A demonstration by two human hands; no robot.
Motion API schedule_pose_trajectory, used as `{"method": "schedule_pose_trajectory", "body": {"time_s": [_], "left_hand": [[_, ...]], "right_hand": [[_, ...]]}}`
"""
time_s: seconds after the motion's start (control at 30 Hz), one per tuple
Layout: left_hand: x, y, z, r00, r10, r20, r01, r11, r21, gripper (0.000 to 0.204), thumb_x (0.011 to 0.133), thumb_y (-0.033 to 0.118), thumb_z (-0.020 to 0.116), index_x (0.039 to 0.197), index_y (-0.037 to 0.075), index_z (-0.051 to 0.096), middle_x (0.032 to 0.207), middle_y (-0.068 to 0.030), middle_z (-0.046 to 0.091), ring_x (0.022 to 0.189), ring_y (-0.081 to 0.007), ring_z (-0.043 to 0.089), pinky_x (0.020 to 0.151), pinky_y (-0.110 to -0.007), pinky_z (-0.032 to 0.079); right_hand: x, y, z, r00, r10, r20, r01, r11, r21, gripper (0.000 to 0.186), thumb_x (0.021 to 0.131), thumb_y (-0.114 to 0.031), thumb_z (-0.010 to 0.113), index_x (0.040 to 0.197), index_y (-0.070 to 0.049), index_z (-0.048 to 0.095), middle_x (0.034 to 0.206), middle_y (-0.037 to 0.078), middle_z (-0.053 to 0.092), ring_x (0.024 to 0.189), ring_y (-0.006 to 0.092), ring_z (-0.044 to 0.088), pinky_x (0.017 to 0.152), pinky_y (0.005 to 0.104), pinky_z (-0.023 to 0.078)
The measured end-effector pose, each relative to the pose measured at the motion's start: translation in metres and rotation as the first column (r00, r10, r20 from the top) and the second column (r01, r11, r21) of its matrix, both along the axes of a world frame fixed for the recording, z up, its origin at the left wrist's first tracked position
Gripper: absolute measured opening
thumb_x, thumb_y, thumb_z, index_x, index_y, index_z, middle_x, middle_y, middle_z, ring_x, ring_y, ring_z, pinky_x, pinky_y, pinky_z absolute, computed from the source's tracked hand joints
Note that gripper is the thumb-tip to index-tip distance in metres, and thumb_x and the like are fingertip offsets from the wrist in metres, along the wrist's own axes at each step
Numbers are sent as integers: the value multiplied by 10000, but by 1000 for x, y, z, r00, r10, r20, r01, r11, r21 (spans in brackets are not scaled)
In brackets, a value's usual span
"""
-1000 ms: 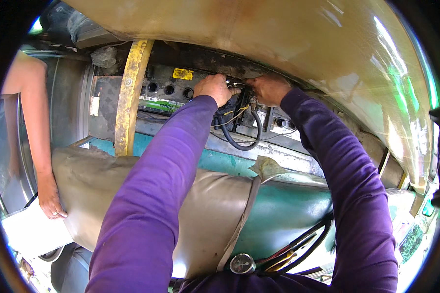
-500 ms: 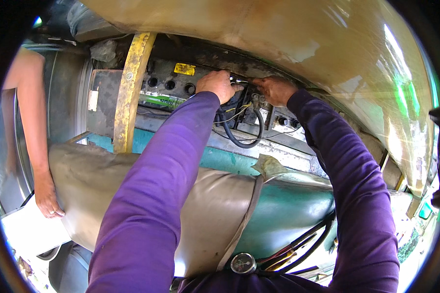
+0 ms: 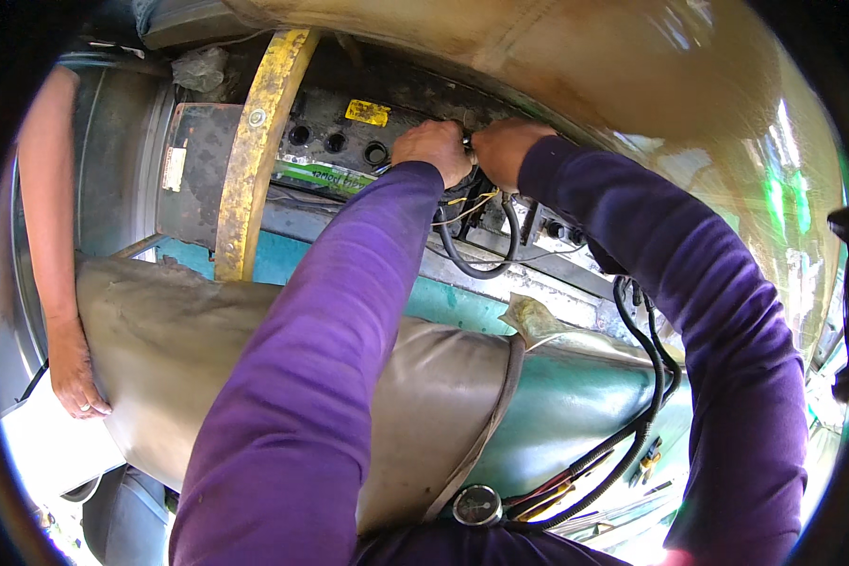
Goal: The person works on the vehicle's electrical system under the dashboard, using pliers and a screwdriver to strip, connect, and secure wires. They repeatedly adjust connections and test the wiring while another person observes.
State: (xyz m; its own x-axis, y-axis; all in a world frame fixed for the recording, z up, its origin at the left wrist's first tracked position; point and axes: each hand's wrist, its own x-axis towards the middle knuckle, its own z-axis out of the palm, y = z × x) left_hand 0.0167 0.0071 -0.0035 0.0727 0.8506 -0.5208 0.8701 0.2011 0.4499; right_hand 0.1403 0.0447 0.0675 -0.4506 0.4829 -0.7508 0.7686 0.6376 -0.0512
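Hands [image 3: 432, 151] [image 3: 507, 151] close together at battery [image 3: 354, 143]

A worn, pale-edged metal tray [image 3: 552, 280] carries a black battery [image 3: 355, 141] with another battery [image 3: 552, 227] beside it.

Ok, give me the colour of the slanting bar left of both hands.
The bar is yellow with dark patches; head view.

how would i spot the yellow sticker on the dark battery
Find the worn yellow bar left of the left hand. Just right of that bar is a dark battery with a row of round openings. The yellow sticker lies above these, set apart from the bar by its small rectangular shape and dark markings.
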Motion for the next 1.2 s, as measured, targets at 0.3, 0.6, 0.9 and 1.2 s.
{"method": "schedule_pose_trajectory", "body": {"time_s": [0.3,0.6,0.9,1.2], "left_hand": [[-2,4,-5,998,-51,-25,52,997,55,462,818,394,735,1161,84,729,1190,-218,702,1140,-368,668,988,-458,529],[-37,28,107,992,55,114,-68,991,119,524,844,380,773,1180,-15,696,1176,-234,702,1114,-381,670,989,-426,521],[-48,45,109,989,19,146,-80,903,423,433,824,368,745,1102,36,737,1112,-215,719,1051,-397,679,947,-445,536],[-52,49,88,998,-40,56,14,913,408,427,827,371,730,1082,29,747,1086,-223,722,1029,-392,687,924,-446,546]], "right_hand": [[-31,10,-18,939,-336,74,327,939,107,314,855,-185,673,1140,-94,766,1162,179,733,1083,336,715,809,475,591],[78,-11,-11,987,-77,-141,93,989,113,383,851,-114,573,1212,-92,698,1081,208,727,1020,376,704,892,484,564],[105,-13,-47,935,-86,-345,183,949,258,444,883,-145,558,1325,-125,607,951,206,712,901,391,699,776,507,564],[64,-9,-72,814,-264,-517,341,938,58,462,927,-251,616,1352,-77,565,1263,261,608,1097,401,642,954,499,518]]}}
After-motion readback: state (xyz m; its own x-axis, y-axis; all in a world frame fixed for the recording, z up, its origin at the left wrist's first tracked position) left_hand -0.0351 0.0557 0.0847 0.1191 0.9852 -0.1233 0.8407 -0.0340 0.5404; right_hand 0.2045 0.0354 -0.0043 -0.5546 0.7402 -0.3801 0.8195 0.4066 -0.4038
